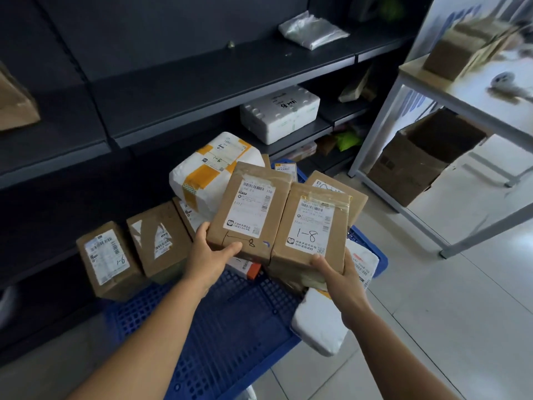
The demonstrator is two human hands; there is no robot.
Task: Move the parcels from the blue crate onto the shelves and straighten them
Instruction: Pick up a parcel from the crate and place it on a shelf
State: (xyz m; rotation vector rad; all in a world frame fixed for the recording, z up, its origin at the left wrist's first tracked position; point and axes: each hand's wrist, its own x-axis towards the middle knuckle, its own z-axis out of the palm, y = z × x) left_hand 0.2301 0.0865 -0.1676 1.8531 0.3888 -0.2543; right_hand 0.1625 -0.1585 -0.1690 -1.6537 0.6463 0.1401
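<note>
Your left hand [212, 249] and right hand [336, 272] each grip a brown parcel's near end, left parcel [251, 209] and right parcel [313, 226] lying side by side, long axes pointing away toward the shelves [202, 90].

Parcel depot or courier pickup point by the looks of it, dark metal shelves [219, 82] holding labelled parcels, blue crate [219, 321] heaped with taped boxes, white table [461, 93] with what may be a scanner
</note>
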